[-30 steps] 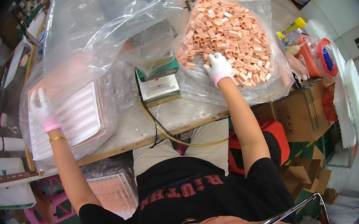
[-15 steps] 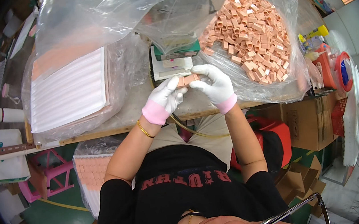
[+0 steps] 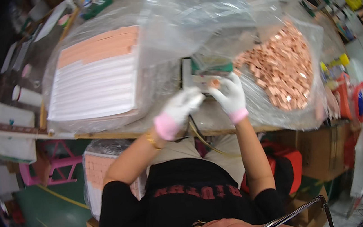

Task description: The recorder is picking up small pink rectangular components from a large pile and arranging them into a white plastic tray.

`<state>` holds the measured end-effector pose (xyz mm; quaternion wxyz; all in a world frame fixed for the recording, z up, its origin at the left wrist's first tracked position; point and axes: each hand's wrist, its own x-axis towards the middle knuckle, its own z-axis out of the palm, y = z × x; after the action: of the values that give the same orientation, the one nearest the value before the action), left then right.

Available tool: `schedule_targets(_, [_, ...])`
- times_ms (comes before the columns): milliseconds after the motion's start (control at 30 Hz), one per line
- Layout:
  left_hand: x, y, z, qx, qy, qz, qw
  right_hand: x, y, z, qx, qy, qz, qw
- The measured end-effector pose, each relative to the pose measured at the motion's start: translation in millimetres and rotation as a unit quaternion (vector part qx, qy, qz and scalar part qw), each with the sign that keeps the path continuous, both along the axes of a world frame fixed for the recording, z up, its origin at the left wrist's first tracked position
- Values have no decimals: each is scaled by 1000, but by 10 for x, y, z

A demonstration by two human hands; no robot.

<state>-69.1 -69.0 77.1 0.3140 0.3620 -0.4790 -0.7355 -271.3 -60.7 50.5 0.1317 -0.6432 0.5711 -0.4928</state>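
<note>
- In the head view, I have the right hand [image 3: 231, 96] with its grip pinching a small peach block [image 3: 214, 83] between thumb and fingers, above the near part of the surface [image 3: 211, 118].
- The block lies at the upper left of that hand; the left hand [image 3: 181, 108] is just beside it, fingertips pointing its way with a gap between.
- The left hand is blurred here, so I cannot fairly tell whether its grip is spread or closed, nor which way the block's long axis runs.
- Left of both hands I see the white ribbed tray [image 3: 92, 91], nearer the left hand, peach rows [image 3: 98, 47] across its far end.
- The heap of peach blocks [image 3: 286, 73] lies nearer the right hand.
</note>
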Motion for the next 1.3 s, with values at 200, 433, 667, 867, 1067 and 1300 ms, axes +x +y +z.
schedule_targets(200, [716, -1026, 749, -331, -505, 81, 793, -46, -459, -109, 25, -30, 11, 999])
schedule_targets(433, [1319, -2017, 163, -441, -602, -46, 664, -101, -393, -256, -5, 110, -71, 991])
schedule_targets(667, [1265, -2009, 278, -512, -596, -11, 618, -973, -482, -428, 93, 224, -143, 960])
schedule_targets(867, [1158, -1696, 361, -674, -452, 67, 580, -1104, -397, -635, 130, 284, -141, 939])
schedule_targets(1067, [778, -558, 465, -532, -250, 85, 805, -786, 28, -282, 96, -64, -81, 990])
schedule_targets(1300, [110, -232, 146, -419, -159, -3, 894, 329, 212, 154, 77, -261, 96, 957])
